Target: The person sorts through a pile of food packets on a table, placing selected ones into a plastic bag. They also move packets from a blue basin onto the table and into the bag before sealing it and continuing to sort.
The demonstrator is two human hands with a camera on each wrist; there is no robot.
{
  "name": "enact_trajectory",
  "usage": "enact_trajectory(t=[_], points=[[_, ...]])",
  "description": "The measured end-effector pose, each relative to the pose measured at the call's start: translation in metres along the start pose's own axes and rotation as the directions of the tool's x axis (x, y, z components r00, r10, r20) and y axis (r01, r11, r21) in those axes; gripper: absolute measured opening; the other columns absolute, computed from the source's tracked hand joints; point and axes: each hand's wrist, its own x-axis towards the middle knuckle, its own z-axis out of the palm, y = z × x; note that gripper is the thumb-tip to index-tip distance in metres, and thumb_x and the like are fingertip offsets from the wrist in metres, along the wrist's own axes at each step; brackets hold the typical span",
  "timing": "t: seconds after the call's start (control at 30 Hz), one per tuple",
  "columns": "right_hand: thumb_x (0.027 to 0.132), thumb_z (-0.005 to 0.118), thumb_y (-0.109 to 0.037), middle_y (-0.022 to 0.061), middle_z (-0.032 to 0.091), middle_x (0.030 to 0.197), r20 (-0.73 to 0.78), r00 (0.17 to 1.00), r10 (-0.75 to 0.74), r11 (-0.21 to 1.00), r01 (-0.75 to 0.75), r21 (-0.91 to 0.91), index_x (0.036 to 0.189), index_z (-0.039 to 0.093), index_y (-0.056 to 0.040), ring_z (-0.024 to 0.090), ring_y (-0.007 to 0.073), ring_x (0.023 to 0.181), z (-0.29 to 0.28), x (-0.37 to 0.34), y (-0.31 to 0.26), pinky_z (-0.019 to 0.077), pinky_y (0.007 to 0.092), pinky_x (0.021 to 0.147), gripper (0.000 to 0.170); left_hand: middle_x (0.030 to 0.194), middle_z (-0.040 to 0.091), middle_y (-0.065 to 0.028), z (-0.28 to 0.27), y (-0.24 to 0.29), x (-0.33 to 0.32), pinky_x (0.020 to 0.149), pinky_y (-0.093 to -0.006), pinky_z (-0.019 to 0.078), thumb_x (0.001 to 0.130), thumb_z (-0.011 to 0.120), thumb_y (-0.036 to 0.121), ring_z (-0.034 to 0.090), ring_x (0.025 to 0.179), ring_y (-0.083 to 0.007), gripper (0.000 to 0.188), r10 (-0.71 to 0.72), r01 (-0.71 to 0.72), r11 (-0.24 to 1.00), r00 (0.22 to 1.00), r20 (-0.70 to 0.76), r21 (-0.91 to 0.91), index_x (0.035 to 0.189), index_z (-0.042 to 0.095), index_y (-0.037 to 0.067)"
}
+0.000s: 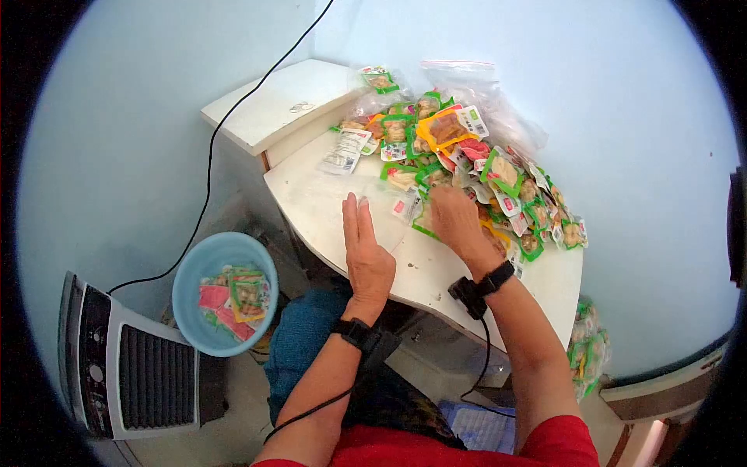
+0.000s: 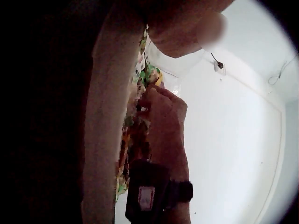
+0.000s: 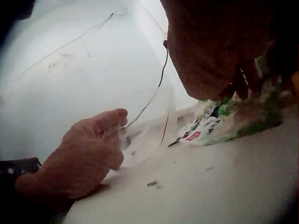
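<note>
My left hand (image 1: 368, 261) is over the table's front edge, two fingers pointing away from me. In the right wrist view, its thumb and fingers hold the edge of a clear plastic bag (image 3: 142, 142), which stands up from the tabletop. My right hand (image 1: 457, 222) is at the near side of a heap of small sealed food packets (image 1: 506, 173), its fingers curled down onto a green-edged packet (image 3: 247, 127). The fingertips are mostly hidden. A white packet with a red label (image 1: 403, 207) lies between the hands.
A blue basin (image 1: 187, 315) with several packets stands on the floor at left, beside a grey appliance (image 1: 148, 373). A raised white shelf (image 1: 288, 97) borders the table (image 1: 537, 303) at back left. Large clear bags (image 1: 498, 105) lie behind the heap. A black cable (image 1: 208, 167) hangs at left.
</note>
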Motion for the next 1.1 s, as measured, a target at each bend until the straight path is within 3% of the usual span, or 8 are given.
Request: enact_trajectory(t=[0.13,0.33,0.5,0.67,0.77,0.87,0.97,1.1], points=[[0.082,0.056,-0.004,0.0151,0.064,0.091,0.047,0.997,0.059,0.971,-0.047,-0.235,0.099,0.061,0.0011,0.066,0.0361,0.086,0.013,0.026,0.000,0.0552,0.0455,0.069,0.018,0.150,0.029,-0.0267,0.003,-0.003,0.000,0.116,-0.0425,0.0262,0.071,0.041,-0.018,0.027,0.140,-0.0419,0.067,0.002,-0.002,1.000,1.000,0.004,0.021,0.137,0.038,-0.008],[0.078,0.064,-0.007,0.0141,0.062,0.087,0.005,0.998,0.060,0.826,-0.047,-0.562,0.089,0.067,-0.0033,0.069,0.0242,0.073,0.035,0.047,0.001,0.0567,0.0326,0.057,0.012,0.150,0.030,-0.0256,0.005,-0.006,-0.002,0.116,-0.0419,0.0252,0.069,0.038,-0.018,0.027,0.141,-0.0416,0.070,0.003,-0.004,1.000,1.000,0.008,0.017,0.137,0.038,-0.007],[0.079,0.063,-0.008,0.0128,0.062,0.086,0.055,0.998,0.029,0.815,0.008,-0.580,0.088,0.071,-0.0030,0.068,0.0251,0.072,0.037,0.049,0.010,0.0564,0.0325,0.060,0.013,0.149,0.030,-0.0260,0.003,-0.004,-0.001,0.116,-0.0439,0.0264,0.074,0.048,-0.016,0.028,0.140,-0.0426,0.061,-0.004,0.003,1.000,1.000,0.015,0.024,0.134,0.041,-0.009],[0.081,0.062,-0.009,0.0141,0.064,0.090,0.053,0.999,0.002,0.785,0.031,-0.619,0.087,0.072,-0.0037,0.069,0.0268,0.078,0.028,0.046,0.001,0.0565,0.0335,0.063,0.013,0.149,0.032,-0.0263,0.004,-0.006,-0.001,0.115,-0.0450,0.0267,0.074,0.048,-0.015,0.028,0.140,-0.0433,0.059,-0.003,0.002,1.000,1.000,0.017,0.028,0.133,0.042,-0.009],[0.081,0.062,-0.009,0.0170,0.066,0.096,0.173,0.972,0.158,0.886,-0.062,-0.459,0.085,0.072,-0.0024,0.069,0.0269,0.087,0.027,0.054,0.009,0.0566,0.0356,0.063,0.013,0.149,0.032,-0.0262,0.003,-0.005,-0.001,0.115,-0.0454,0.0269,0.074,0.047,-0.016,0.028,0.140,-0.0436,0.059,0.001,-0.001,1.000,1.000,0.019,0.027,0.132,0.043,-0.010],[0.081,0.062,-0.010,0.0189,0.067,0.099,0.328,0.928,0.177,0.877,0.002,-0.480,0.085,0.073,-0.0021,0.069,0.0266,0.092,0.008,0.060,-0.004,0.0567,0.0369,0.065,0.014,0.149,0.032,-0.0259,0.004,-0.009,-0.002,0.115,-0.0453,0.0274,0.074,0.050,-0.015,0.028,0.139,-0.0435,0.058,-0.005,0.004,0.999,0.999,0.033,0.040,0.132,0.043,-0.009],[0.081,0.061,-0.010,0.0161,0.066,0.096,0.227,0.973,0.040,0.845,0.088,-0.528,0.085,0.074,-0.0028,0.069,0.0283,0.089,0.020,0.056,0.005,0.0566,0.0368,0.067,0.015,0.149,0.031,-0.0247,0.005,-0.008,-0.002,0.115,-0.0437,0.0277,0.071,0.043,-0.017,0.027,0.141,-0.0415,0.064,-0.011,0.010,1.000,1.000,0.016,0.024,0.134,0.042,-0.008],[0.081,0.061,-0.010,0.0145,0.063,0.096,0.231,0.973,-0.001,0.866,0.117,-0.486,0.087,0.074,-0.0023,0.067,0.0292,0.089,0.011,0.051,0.000,0.0568,0.0370,0.069,0.016,0.149,0.032,-0.0241,0.002,-0.003,-0.002,0.115,-0.0430,0.0283,0.070,0.039,-0.019,0.027,0.141,-0.0404,0.066,-0.021,0.021,1.000,1.000,0.014,0.000,0.135,0.042,-0.007]])
